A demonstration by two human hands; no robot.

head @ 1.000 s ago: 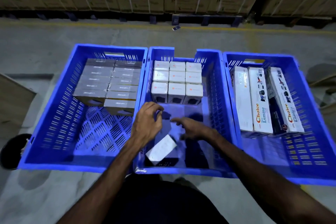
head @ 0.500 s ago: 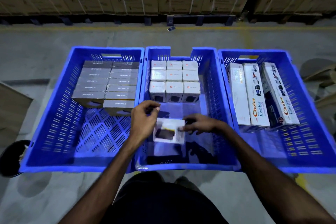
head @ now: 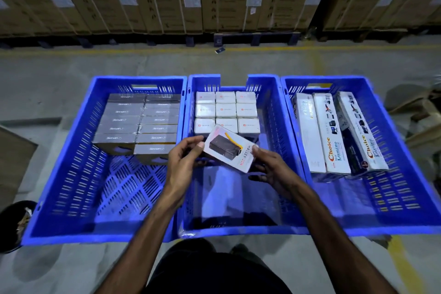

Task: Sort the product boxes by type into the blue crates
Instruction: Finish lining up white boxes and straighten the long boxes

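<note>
I hold a small white box over the middle crate, my left hand pinching its left end with thumb and fingers, my right hand gripping its right end. Its long axis runs tilted from upper left to lower right. The matching white boxes lie just beyond, straight ahead, both hands equally near

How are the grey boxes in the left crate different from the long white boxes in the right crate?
The grey boxes are short and dark; the long white boxes are pale and stretch far down their crate. There are many grey boxes, packed flat in two neat columns, but only three long white boxes, side by side. The long white ones carry red lettering; the grey ones carry small pale print. Both sit in blue crates.
</note>
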